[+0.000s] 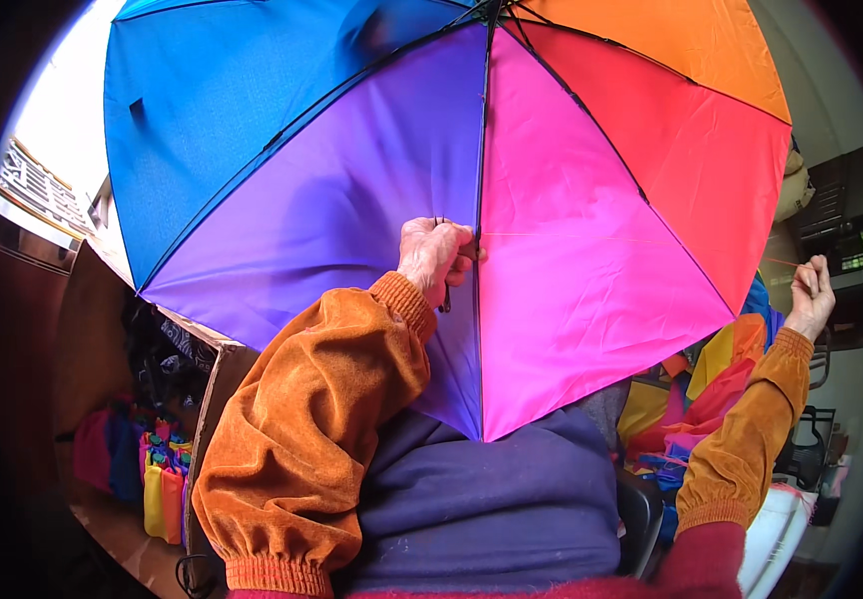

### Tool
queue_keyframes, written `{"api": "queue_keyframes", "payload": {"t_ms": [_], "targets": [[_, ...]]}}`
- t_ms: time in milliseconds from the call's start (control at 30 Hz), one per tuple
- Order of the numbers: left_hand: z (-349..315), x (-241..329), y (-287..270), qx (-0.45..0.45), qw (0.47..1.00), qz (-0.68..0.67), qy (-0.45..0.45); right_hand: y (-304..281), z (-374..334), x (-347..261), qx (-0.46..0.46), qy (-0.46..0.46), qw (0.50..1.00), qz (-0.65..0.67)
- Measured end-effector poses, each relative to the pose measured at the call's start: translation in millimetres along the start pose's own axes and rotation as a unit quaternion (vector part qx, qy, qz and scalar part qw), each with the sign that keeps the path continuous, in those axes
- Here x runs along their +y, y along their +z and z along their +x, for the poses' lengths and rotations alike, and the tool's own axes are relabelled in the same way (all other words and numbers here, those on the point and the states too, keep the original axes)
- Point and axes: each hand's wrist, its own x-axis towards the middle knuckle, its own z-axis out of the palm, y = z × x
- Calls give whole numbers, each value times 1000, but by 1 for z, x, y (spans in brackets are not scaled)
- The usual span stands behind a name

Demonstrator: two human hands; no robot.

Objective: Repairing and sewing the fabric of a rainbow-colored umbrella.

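An opened rainbow umbrella (581, 329) spreads before me, its inner side with black ribs facing me. At the seam between the purple and pink panels, my left hand (433, 258) is closed round a black rib (478, 180). A small dark metal tool (445, 299) pokes out below the same hand; its kind is mostly hidden. Out to the far right, my right hand (811, 295) is raised with its fingers pinched together on a thin thread (783, 262). The thread runs taut across the pink and red panels from the rib by my left hand.
Dark cloth (491, 509) covers my lap under the umbrella's lower edge. Folded colourful umbrellas (164, 489) lie at the left, beside a cardboard box edge (214, 374). More bright fabric (686, 399) is heaped at the right, near a dark chair (639, 519).
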Motion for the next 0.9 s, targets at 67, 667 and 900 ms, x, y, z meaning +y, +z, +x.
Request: {"api": "queue_keyframes", "payload": {"t_ms": [67,667,900], "targets": [[1,-2,-2,11,1000,6,-1,44,-16,34,46,-9,991,-128],[-1,-10,-10,24,997,-60,39,225,-137,316,-435,-110,675,-585],[4,-12,-6,24,997,-74,8,227,-130,316,-459,-108,669,-574]]}}
